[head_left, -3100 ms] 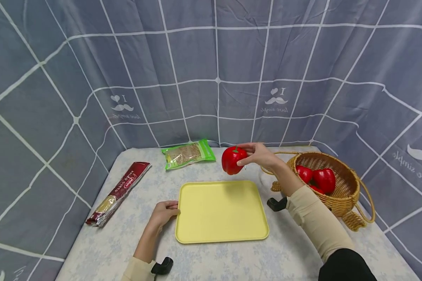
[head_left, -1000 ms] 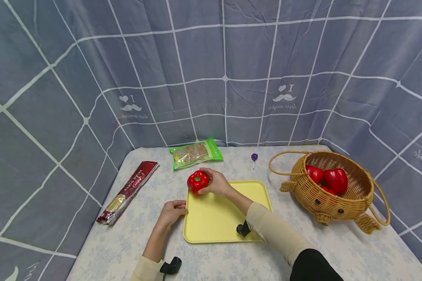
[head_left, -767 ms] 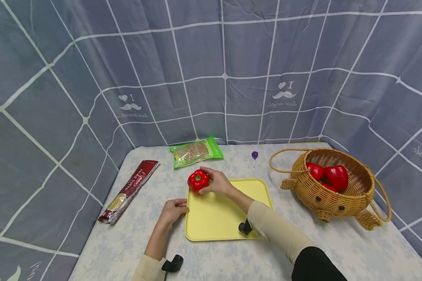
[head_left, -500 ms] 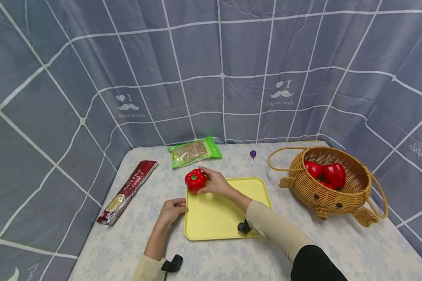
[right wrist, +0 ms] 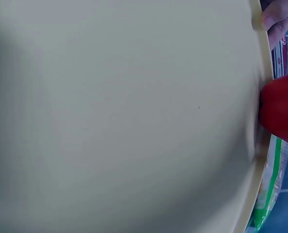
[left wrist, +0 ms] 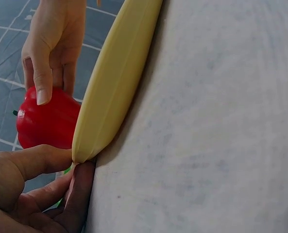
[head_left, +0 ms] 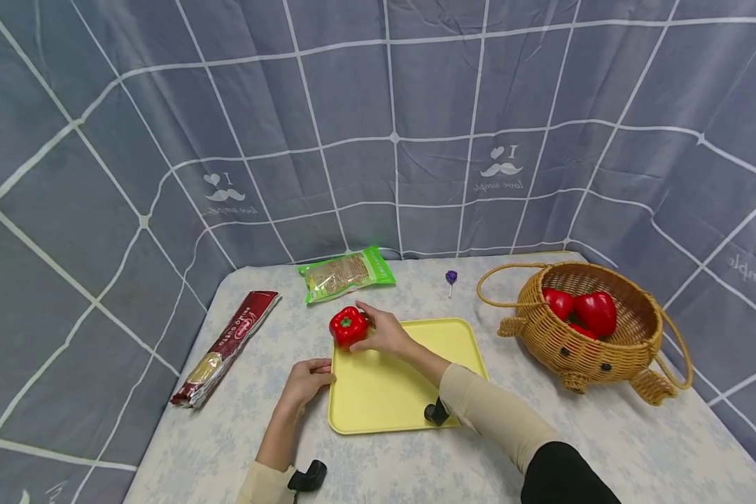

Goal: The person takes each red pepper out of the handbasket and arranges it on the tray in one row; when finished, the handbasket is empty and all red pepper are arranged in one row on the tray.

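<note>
A red bell pepper (head_left: 348, 327) is at the far left corner of the yellow tray (head_left: 384, 392), by its rim. My right hand (head_left: 384, 330) holds it from the right side, the thumb on the near side and the fingers behind. In the left wrist view the thumb lies against the pepper (left wrist: 49, 119). At the tray's left edge my left hand (head_left: 305, 381) pinches the rim; the left wrist view has its thumb and fingers meeting at the tray's edge (left wrist: 112, 82). The right wrist view catches the pepper (right wrist: 282, 109) over the rim and only a bit of the right hand.
On the right stands a wicker basket (head_left: 595, 364) with several red peppers (head_left: 595, 313) inside. A purple lollipop (head_left: 451, 277) lies behind the tray. Farther left are a green-edged noodle packet (head_left: 346, 275) and a long dark red packet (head_left: 227, 348). Curtains enclose the table.
Over the past three seconds my right hand has carried the pepper left and nearer, from behind the tray to its far left corner. In the last second both hands have stayed nearly still.
</note>
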{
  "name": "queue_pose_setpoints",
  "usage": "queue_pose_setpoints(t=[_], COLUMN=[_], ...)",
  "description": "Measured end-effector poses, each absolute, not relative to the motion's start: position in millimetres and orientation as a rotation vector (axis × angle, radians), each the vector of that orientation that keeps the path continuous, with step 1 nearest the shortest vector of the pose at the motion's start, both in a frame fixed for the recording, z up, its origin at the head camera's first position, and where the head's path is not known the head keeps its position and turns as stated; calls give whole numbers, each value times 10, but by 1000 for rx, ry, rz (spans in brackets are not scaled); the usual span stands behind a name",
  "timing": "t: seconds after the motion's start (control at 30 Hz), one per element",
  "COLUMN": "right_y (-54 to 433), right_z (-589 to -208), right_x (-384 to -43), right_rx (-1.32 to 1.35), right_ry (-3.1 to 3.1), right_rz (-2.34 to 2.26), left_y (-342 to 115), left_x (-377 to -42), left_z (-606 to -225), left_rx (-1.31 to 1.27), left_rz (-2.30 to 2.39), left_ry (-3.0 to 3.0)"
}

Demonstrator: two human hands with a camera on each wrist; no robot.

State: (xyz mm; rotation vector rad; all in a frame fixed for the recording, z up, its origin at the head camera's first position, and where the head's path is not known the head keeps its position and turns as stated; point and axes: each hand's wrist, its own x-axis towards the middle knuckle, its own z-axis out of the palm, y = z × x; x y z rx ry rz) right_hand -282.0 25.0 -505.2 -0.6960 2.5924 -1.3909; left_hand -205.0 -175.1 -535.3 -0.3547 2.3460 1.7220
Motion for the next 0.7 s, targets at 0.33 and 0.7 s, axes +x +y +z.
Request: queue_pose_setpoints(t=[0.33, 0.7], right_y=[401, 1064], right_z=[-4999, -4793], right_x=[-2830, -2798], right_rx=[-668, -525], right_ry=[2555, 2480], right_rz=[-1467, -1607], left_y=[-1726, -1744], left_x=[-2063, -2034], left_z=[-5344, -5361], left_rx=[-350, -347], left_rz=[1718, 1705], left_ry=[2343, 2372])
